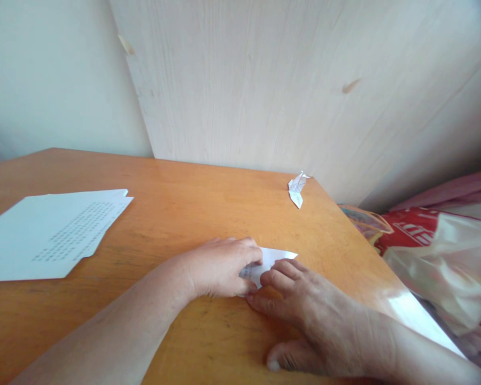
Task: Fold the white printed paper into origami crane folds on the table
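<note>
A small folded piece of white paper [269, 258] with some printed marks lies on the wooden table in front of me. My left hand [226, 267] is closed on its left part, fingers at the far side and thumb at the near side. On the paper's right part rest the fingertips of my right hand [315, 307], whose thumb is spread away toward me over the tabletop. Both hands hide much of the paper, so its full shape does not show. Farther back stands a folded paper crane [297, 188].
Several white sheets [32, 230], one with rows of printed characters, lie at the left of the wooden table [184, 195]. A pale wood panel [240, 80] rises behind the table. Beyond its right edge are red and whitish bags [436, 256].
</note>
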`<act>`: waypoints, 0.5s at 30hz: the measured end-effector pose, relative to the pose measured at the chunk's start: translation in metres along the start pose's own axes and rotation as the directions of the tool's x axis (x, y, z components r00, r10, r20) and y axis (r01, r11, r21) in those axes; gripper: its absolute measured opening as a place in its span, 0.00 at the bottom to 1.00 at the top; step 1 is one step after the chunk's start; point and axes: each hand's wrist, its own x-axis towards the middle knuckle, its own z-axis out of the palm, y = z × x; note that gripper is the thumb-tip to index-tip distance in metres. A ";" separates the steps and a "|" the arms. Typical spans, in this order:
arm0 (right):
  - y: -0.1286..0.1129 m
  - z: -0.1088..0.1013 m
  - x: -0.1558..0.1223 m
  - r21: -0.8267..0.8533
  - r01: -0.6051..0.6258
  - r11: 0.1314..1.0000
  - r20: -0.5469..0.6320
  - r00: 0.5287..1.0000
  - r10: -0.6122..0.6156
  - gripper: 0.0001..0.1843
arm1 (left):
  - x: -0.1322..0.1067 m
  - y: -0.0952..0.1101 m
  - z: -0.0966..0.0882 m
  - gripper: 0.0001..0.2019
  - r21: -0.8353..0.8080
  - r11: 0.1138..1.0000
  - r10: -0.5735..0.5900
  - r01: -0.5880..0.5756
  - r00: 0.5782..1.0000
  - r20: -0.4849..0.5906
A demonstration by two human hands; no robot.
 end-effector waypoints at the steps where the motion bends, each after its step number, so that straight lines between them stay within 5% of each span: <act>1: 0.000 -0.001 0.000 0.005 0.012 1.000 -0.006 1.000 -0.012 0.34 | 0.000 -0.001 0.001 0.14 -0.003 1.000 0.007 -0.007 1.000 -0.013; 7: 0.009 -0.007 -0.001 0.184 0.057 0.981 -0.075 0.996 -0.043 0.13 | 0.000 0.000 -0.001 0.17 0.012 1.000 -0.004 0.004 1.000 -0.014; 11: 0.027 0.003 0.007 0.316 -0.162 0.935 -0.285 0.923 0.256 0.08 | 0.001 0.002 -0.003 0.20 0.052 0.998 -0.032 0.032 0.999 0.009; 15: 0.037 0.016 0.018 0.318 -0.324 0.891 -0.250 0.878 0.408 0.06 | 0.002 0.001 -0.002 0.20 0.066 0.998 -0.004 0.004 1.000 0.010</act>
